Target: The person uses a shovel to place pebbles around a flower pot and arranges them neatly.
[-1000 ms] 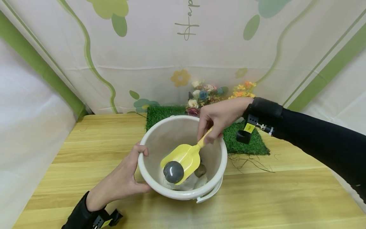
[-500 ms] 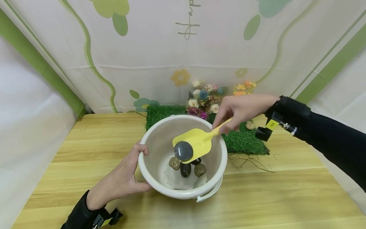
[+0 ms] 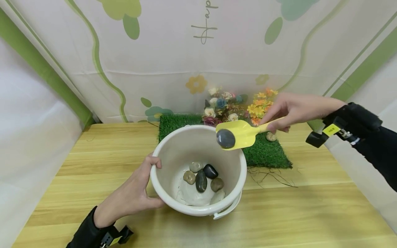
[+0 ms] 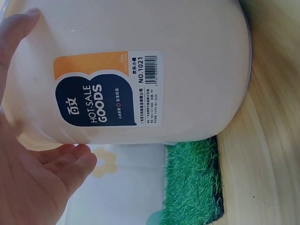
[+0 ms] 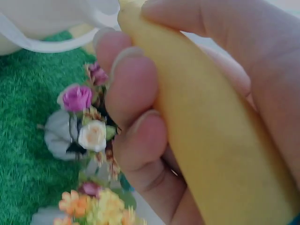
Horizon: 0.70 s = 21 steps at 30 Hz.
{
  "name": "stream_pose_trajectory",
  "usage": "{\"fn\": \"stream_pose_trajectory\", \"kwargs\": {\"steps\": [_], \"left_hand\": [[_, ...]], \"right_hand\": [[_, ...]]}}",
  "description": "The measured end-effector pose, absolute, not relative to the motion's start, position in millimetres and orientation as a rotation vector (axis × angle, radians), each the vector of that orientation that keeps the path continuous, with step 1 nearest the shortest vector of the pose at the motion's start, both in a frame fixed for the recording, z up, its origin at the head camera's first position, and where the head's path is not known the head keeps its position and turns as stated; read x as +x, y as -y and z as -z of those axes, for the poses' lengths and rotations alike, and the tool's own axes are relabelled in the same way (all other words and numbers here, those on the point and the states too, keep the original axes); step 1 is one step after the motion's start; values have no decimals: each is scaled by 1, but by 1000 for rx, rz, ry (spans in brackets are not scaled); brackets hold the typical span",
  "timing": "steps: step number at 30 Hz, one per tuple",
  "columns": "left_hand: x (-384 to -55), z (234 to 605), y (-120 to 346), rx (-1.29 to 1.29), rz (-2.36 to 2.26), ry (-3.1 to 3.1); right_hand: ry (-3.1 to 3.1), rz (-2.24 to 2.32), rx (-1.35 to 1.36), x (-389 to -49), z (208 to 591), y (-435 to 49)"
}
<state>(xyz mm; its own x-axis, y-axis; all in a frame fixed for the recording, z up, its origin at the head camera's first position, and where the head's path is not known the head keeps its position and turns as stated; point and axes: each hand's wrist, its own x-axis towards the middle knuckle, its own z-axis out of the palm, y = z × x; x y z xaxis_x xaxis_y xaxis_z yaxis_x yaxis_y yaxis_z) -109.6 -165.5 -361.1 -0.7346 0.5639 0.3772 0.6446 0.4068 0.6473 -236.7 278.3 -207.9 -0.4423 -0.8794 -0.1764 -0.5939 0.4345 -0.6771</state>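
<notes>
My right hand [image 3: 286, 112] grips the handle of a yellow toy shovel [image 3: 245, 134], held over the right rim of a white bucket [image 3: 158, 179]. A dark grey stone [image 3: 225, 138] lies in the shovel's scoop. In the right wrist view, fingers [image 5: 136, 89] wrap round the thick yellow handle [image 5: 201, 108]. My left hand [image 3: 133, 193] holds the bucket's left rim, fingers over the edge and thumb along the outside wall. Several stones lie on the bucket's floor, among them a long black stone [image 3: 201, 181] and a tan stone [image 3: 189, 177].
Behind the bucket lies a green turf mat [image 3: 266, 155] with artificial roses [image 3: 221, 103], orange flowers [image 3: 260, 106] and a pale stone [image 3: 271, 135]. Thin dark strands [image 3: 274, 177] lie on the wooden table [image 3: 294, 213]. A printed label [image 4: 110, 89] is on the bucket's side.
My right hand has lifted the shovel with the grey stone up from inside the bucket and rightward to its rim. More stones in the bucket are now visible. The left hand stays put.
</notes>
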Motion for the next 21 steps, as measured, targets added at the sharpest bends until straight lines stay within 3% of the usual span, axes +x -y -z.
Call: {"fn": "stream_pose_trajectory", "kwargs": {"steps": [10, 21], "left_hand": [[-109, 360, 165, -1091, 1231, 2562], [-109, 360, 165, -1085, 1243, 2567]], "right_hand": [[-2342, 771, -1018, -232, 227, -339], [-2354, 913, -935, -232, 279, -403]]}}
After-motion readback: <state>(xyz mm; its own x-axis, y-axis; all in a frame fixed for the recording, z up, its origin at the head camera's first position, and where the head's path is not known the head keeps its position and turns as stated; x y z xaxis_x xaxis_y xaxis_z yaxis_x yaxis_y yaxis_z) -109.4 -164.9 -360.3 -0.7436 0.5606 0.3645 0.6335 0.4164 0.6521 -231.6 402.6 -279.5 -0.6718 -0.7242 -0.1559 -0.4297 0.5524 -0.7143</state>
